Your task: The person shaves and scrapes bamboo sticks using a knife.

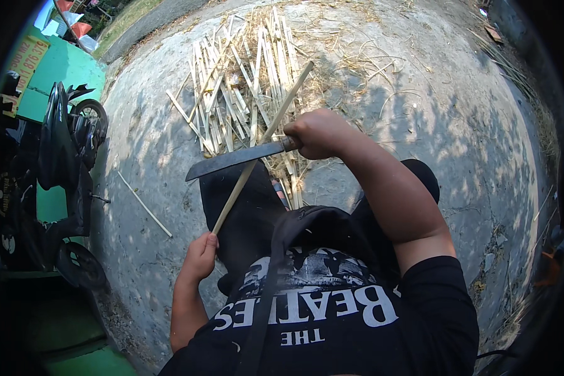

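My right hand (319,134) is closed round the short handle of a machete (238,160), its broad dark blade pointing left. Held by its near end in my closed left hand (200,255), a long pale bamboo strip (233,195) slants up and away to the right. The blade lies across the strip about midway along, above my left knee. Whether the edge bites into the strip cannot be made out. The strip's far end rises over a heap of split bamboo strips (257,125) on the ground ahead of me.
One loose strip (145,205) lies on the concrete ground (150,144) to my left. Thin shavings (373,66) are scattered right of the heap. A dark motorbike (69,150) stands at the left by a green wall. More long sticks (501,62) lie at the far right edge.
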The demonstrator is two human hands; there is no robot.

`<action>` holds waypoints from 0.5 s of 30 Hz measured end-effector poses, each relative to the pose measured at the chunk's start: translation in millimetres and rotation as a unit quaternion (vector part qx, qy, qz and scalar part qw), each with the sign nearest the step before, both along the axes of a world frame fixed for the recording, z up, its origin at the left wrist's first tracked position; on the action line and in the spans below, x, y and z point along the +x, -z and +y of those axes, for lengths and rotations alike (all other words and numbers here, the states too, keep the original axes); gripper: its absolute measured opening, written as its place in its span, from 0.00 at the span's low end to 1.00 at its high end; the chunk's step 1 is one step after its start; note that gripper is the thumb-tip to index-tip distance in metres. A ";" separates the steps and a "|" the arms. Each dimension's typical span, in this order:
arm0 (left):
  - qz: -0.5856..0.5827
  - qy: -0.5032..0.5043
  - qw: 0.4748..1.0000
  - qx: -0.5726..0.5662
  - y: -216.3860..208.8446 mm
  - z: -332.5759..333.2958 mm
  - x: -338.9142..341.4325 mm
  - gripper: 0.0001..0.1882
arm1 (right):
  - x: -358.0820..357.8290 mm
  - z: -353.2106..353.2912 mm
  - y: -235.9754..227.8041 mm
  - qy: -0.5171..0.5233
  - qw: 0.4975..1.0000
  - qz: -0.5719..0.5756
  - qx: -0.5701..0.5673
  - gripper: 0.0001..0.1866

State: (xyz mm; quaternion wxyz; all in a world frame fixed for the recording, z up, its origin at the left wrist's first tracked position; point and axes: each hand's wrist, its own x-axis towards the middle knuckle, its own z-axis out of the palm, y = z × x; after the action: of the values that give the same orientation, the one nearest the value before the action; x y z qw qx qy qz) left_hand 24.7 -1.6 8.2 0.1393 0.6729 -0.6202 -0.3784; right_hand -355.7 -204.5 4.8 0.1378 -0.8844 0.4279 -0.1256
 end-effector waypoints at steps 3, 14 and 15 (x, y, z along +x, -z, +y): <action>0.000 0.008 1.000 -0.006 -3.0 -3.7 -4.1 0.22 | -10.2 -7.2 -8.1 0.061 0.987 -0.021 0.146 0.10; -0.108 0.005 0.992 -0.063 -18.0 -0.7 -32.4 0.20 | 18.1 9.8 1.5 0.026 1.000 0.011 0.009 0.08; -0.108 0.003 0.992 -0.063 -15.6 1.6 -33.6 0.20 | 13.3 4.7 0.6 0.043 0.999 0.017 0.022 0.10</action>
State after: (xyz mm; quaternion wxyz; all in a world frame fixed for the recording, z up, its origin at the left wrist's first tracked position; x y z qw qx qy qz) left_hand -8.9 -0.1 23.8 0.1126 0.6981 -0.6559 -0.2642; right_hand -342.3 -199.7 4.2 0.1450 -0.8640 0.4701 -0.1071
